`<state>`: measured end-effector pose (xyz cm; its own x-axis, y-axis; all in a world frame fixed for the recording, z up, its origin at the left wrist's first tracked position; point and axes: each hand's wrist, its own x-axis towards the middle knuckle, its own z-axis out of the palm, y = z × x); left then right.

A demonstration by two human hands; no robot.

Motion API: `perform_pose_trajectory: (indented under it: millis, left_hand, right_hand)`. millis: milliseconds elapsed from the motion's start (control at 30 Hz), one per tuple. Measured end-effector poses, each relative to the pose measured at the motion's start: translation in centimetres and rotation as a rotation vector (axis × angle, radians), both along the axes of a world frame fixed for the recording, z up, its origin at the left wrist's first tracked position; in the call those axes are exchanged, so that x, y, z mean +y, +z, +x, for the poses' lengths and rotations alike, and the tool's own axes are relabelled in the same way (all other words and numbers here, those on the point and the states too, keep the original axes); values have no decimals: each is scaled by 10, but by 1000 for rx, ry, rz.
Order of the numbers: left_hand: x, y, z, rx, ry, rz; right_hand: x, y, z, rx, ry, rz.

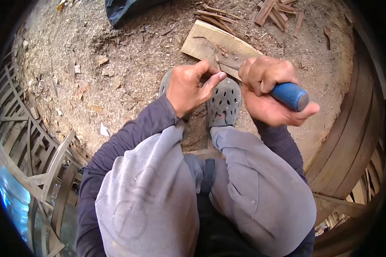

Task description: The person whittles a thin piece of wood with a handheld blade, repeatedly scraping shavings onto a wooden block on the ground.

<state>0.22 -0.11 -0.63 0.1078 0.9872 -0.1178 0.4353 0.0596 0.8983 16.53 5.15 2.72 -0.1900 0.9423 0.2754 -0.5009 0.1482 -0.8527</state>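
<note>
My right hand (268,90) grips a blue-handled tool (289,96), fingers wrapped round it and thumb stretched out. Its thin metal shaft (229,65) points left toward my left hand (193,88). That hand is closed in a pinch near the shaft's end; whatever thin thing sits at its fingertips is too small to name. Just beyond both hands a pale wooden board (197,40) lies on the ground, with small shavings (223,49) on it. My grey perforated clog (225,107) is beneath the hands, between my bent knees.
Split wood strips (274,15) and a dark plastic sheet (128,8) lie ahead on the dirt (94,51). Slatted wooden frames (30,150) and a blue plastic bottle (13,192) are at left, curved dark planks (347,141) at right.
</note>
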Motion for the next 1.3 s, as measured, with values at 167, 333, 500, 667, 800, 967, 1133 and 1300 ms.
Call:
perform_pose_trajectory:
  millis: [167, 333, 500, 667, 800, 967, 1133, 1300]
  left_hand:
    - [4, -3, 8, -112, 71, -52]
    - [1, -5, 8, -103, 89, 81]
    - [4, -1, 5, -123, 94, -39]
    - [0, -2, 2, -85, 102, -72]
    - [-1, -4, 3, -99, 94, -45]
    - [0, -5, 4, -121, 96, -63]
    - [-1, -3, 3, -103, 84, -49]
    - [1, -4, 5, -169, 109, -27]
  right_hand:
    - [8, 57, 10, 20, 7, 156]
    - [-13, 16, -15, -209, -148, -15]
    - [1, 6, 0, -167, 1, -33]
    - [9, 23, -4, 152, 13, 40]
    - [-7, -21, -9, -368, -124, -98]
    - [-3, 14, -3, -170, -15, -146]
    - [0, 8, -7, -137, -128, -217]
    - [-10, -9, -10, -410, -143, -84]
